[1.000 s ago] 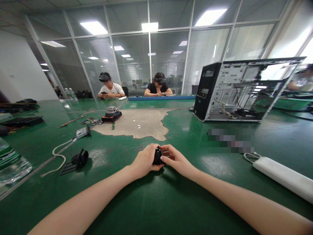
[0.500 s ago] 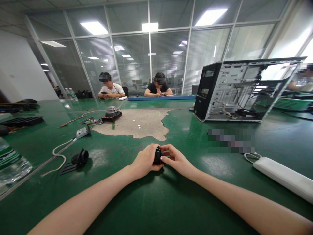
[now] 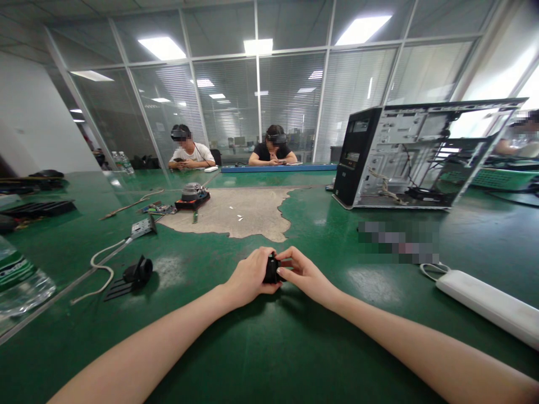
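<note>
Across the upper frame, glass partition with blinds (image 3: 227, 101); below it, green worktop (image 3: 261, 353) with a bare, beige patch (image 3: 252, 207) near the centre. Locate the small black part (image 3: 271, 273) just below the centre of the frame, between both hands and partly covered by them. In the left hand (image 3: 248, 275): grasped from the left side, thumb along the lower edge, remaining fingers mostly out of sight. In the right hand (image 3: 305, 275): pinched at the right-hand end between thumb and fingers (image 3: 290, 255).

Expect low weight, judging by bulk. Treat as stiff, probably moulded plastic; material not confirmed. Allow for slip on smooth faces, and for fragile tabs or thin edges. Take hold by the outer walls, with light, even pressure.

Containers: at upper right, open-sided computer case (image 3: 353, 163), standing upright, with loose cables (image 3: 385, 188) and a black fan-like unit (image 3: 427, 194) inside. Behind it, near the right edge, green basket (image 3: 505, 178) with dark items, not identifiable. At the left edge, large clear bottle (image 3: 25, 280), cut off by the frame; fill level not readable. At upper left, small clear bottles (image 3: 122, 161); contents too small to tell.
</note>
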Tool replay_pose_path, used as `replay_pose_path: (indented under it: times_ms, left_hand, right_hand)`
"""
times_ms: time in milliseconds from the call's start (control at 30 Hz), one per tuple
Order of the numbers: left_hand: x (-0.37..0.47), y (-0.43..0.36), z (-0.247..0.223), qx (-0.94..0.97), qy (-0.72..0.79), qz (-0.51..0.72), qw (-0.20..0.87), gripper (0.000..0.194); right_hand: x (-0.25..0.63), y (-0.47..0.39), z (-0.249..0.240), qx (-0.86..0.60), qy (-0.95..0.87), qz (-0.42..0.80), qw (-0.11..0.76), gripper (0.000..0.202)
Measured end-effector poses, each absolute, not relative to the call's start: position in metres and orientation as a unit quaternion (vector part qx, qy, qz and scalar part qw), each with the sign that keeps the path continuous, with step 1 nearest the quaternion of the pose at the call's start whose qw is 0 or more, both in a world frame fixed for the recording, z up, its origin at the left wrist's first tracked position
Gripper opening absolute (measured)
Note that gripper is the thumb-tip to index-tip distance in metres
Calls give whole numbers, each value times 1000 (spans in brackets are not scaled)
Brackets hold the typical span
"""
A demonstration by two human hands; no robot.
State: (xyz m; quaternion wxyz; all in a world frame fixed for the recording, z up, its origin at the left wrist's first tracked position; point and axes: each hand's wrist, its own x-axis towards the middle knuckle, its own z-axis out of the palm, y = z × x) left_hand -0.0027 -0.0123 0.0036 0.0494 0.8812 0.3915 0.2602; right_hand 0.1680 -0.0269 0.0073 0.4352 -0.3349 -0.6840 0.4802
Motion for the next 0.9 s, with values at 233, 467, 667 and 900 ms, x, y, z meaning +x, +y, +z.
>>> replay_pose_path:
  times_ms: [233, 467, 667, 900]
  left_hand:
    - [-3, -12, 4, 881, 392, 259, 58, 56]
    - [-3, -13, 4, 882, 388, 260, 51, 57]
    - [-3, -12, 3, 881, 393, 258, 45, 57]
    - [-3, -13, 4, 882, 395, 254, 47, 56]
  right_hand:
    - [169, -26, 6, -333, -691, 483, 422, 26]
    - [169, -28, 8, -332, -682, 481, 440, 20]
    - [168, -25, 5, -346, -690, 470, 428, 26]
    - [169, -28, 7, -317, -690, 492, 426, 26]
